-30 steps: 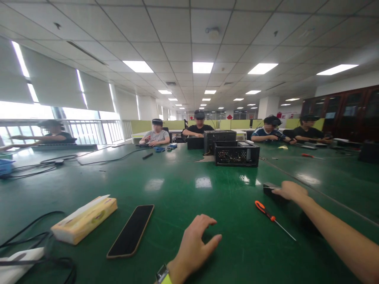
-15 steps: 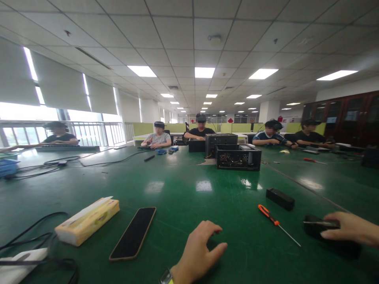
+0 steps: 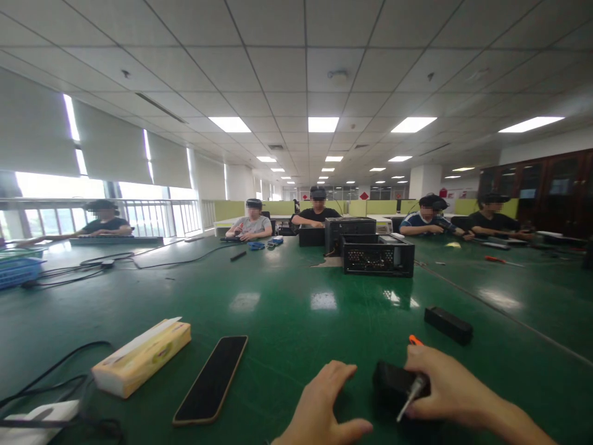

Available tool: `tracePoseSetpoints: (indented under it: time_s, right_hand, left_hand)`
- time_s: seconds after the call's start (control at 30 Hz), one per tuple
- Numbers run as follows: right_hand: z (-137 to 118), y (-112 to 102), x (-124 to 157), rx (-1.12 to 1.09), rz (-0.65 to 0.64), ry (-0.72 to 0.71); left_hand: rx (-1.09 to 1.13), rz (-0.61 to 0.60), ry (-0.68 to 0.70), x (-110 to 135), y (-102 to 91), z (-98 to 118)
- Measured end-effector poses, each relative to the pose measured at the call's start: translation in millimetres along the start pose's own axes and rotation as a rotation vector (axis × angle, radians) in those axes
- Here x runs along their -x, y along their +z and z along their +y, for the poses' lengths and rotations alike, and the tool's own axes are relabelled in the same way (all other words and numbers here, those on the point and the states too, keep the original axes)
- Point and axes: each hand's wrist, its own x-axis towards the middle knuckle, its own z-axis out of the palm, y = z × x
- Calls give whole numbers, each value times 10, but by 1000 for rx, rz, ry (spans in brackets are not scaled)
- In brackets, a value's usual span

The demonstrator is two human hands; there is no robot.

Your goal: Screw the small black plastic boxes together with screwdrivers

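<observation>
My right hand [image 3: 451, 389] is closed on a small black box [image 3: 393, 383] low on the green table [image 3: 287, 296], just right of centre; a short silvery piece shows under its fingers. My left hand [image 3: 324, 408] lies open beside the box on its left, fingers spread, holding nothing. Behind my right hand peeks the orange handle of a screwdriver [image 3: 416, 339], the rest of it hidden. A second small black box [image 3: 448, 324] lies farther back to the right.
A phone [image 3: 212, 378] lies face up and a tissue box [image 3: 141, 357] sits at my left, with black cables [image 3: 55, 371] beyond. Two open black computer cases [image 3: 377, 254] stand mid-table. Several people sit along the far side, and one at the left.
My right hand left the far black box, reached right to another black box, and brought it in front of me over the screwdriver. My left hand barely moved.
</observation>
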Motion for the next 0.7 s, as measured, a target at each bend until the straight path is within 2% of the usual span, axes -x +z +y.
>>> tracePoseSetpoints:
  time_s: [0.1, 0.2, 0.27, 0.33, 0.43, 0.57, 0.7]
  right_hand:
    - [-503, 323, -167, 17, -27, -54]
    - [-674, 402, -212, -39, -66, -63]
    - [-622, 312, -212, -159, -134, -90]
    - [-468, 188, -218, -303, -180, -97]
    - [-139, 116, -250, -358, -54, 36]
    - [197, 303, -315, -228, 69, 189]
    - [175, 545, -384, -27, 129, 226]
  left_hand:
    - [-23, -9, -35, 15, 31, -54]
    - [-65, -57, -102, 28, 48, -101]
    - [-66, -37, -127, 29, 37, -90]
    - [-81, -104, -141, 21, 11, -42]
    - [-90, -78, -127, 3, -30, 43]
    - [-50, -60, -113, -3, -46, 77]
    - [-29, -54, -116, 2, -36, 61]
